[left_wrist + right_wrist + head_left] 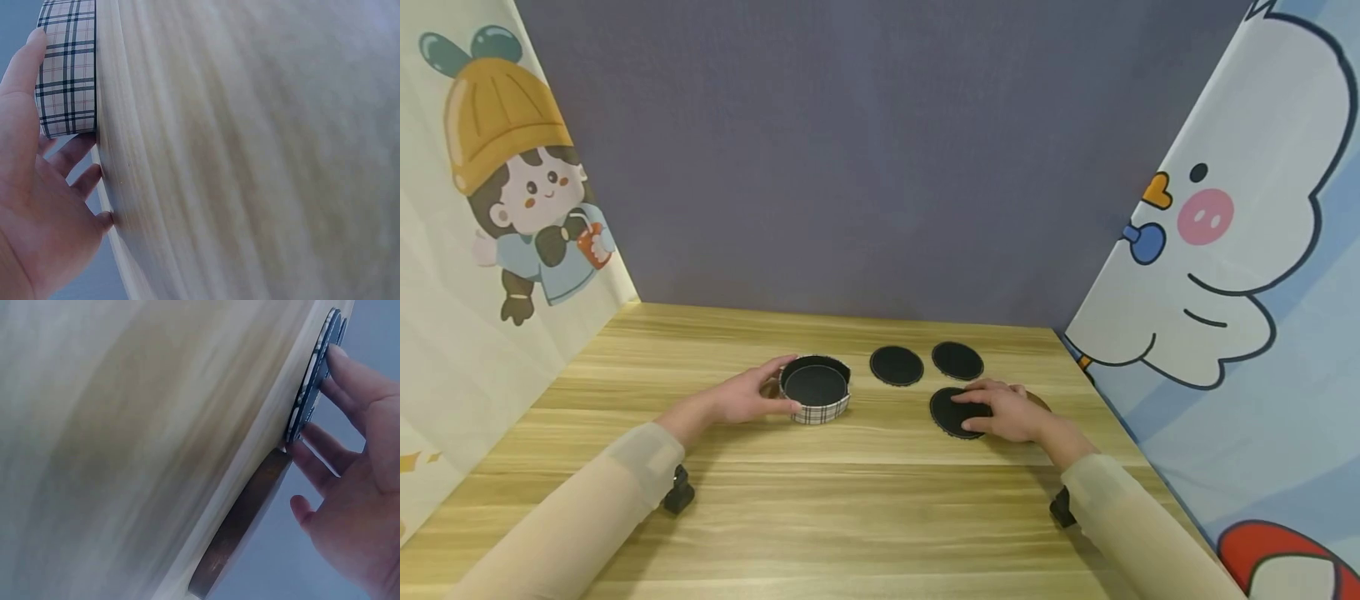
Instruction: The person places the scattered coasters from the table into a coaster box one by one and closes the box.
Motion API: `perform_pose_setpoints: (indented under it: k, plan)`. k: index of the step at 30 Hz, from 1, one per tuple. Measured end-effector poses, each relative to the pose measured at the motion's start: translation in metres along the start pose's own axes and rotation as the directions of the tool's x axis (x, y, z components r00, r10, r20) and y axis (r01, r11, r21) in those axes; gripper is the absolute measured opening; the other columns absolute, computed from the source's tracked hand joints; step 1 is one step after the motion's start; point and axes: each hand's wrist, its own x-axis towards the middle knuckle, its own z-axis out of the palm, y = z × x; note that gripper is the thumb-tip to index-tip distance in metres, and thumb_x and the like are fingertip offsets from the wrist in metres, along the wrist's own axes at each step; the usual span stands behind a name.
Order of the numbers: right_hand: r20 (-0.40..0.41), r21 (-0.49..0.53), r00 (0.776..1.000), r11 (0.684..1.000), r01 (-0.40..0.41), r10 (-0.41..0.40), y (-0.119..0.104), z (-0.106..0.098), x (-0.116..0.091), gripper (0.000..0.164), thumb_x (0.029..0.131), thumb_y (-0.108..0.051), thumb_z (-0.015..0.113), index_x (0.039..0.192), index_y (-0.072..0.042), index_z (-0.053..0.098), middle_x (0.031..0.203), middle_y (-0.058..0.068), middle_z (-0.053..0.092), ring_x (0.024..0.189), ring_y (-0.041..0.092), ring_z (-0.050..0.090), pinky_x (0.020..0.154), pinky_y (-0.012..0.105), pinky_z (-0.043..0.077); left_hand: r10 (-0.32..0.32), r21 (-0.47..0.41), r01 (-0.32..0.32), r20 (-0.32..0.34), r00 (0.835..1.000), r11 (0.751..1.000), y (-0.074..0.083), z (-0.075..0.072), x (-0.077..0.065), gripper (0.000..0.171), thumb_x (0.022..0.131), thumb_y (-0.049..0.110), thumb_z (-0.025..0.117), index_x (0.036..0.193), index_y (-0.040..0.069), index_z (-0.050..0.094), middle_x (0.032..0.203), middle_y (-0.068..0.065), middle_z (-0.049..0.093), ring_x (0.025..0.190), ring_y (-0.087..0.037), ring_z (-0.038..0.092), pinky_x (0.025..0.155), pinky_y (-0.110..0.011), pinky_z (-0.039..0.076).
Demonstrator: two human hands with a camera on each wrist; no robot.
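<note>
My left hand (747, 395) grips a round holder covered in black-and-cream plaid (822, 413), thumb along its near side and index finger at its far side. It stands upright on the table, and a black disc surface shows inside it. In the left wrist view the thumb lies against the plaid wall (67, 75). My right hand (1011, 414) rests its fingertips on a round black coaster (953, 412) lying flat. Two more black coasters, one on the left (897, 366) and one on the right (958, 360), lie just behind it.
A thick brown disc (240, 528) lies beside the coaster, partly hidden under my right hand in the head view. The wood-grain table (865, 517) ends at a grey backdrop (850, 167), with cartoon-printed panels at both sides.
</note>
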Motion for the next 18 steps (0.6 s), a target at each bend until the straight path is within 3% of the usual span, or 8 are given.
perform_pose_setpoints:
  k: [3, 11, 18]
  plan:
    - [0.004, 0.015, 1.0, 1.0, 0.006, -0.006, -0.003, 0.0, 0.0, 0.051, 0.104, -0.041, 0.076, 0.152, -0.022, 0.068, 0.161, 0.016, 0.056, 0.15, 0.046, 0.05, 0.111, 0.072, 0.03, -0.003, -0.001, 0.003, -0.002, 1.0, 1.0, 0.0, 0.0, 0.0, 0.111, 0.097, 0.047, 0.084, 0.178, 0.017, 0.014, 0.171, -0.033, 0.039, 0.157, -0.057, 0.039, 0.129, -0.071, 0.034]
    - [0.023, 0.024, 0.999, 0.999, 0.037, -0.037, -0.012, 0.003, 0.002, 0.053, 0.104, -0.042, 0.077, 0.152, -0.024, 0.067, 0.164, 0.016, 0.053, 0.151, 0.053, 0.045, 0.116, 0.086, 0.027, -0.004, 0.011, 0.004, -0.004, 1.0, 1.0, 0.002, 0.0, -0.001, 0.111, 0.097, 0.047, 0.084, 0.178, 0.016, 0.015, 0.171, -0.033, 0.039, 0.157, -0.056, 0.041, 0.129, -0.071, 0.033]
    - [0.057, 0.05, 0.995, 0.996, 0.077, -0.08, -0.024, 0.005, 0.003, 0.051, 0.103, -0.039, 0.079, 0.151, -0.026, 0.068, 0.165, 0.017, 0.052, 0.15, 0.052, 0.044, 0.117, 0.085, 0.027, -0.002, 0.012, 0.002, -0.002, 1.0, 1.0, 0.002, 0.0, -0.001, 0.111, 0.097, 0.048, 0.084, 0.178, 0.017, 0.014, 0.171, -0.033, 0.039, 0.157, -0.057, 0.04, 0.128, -0.07, 0.035]
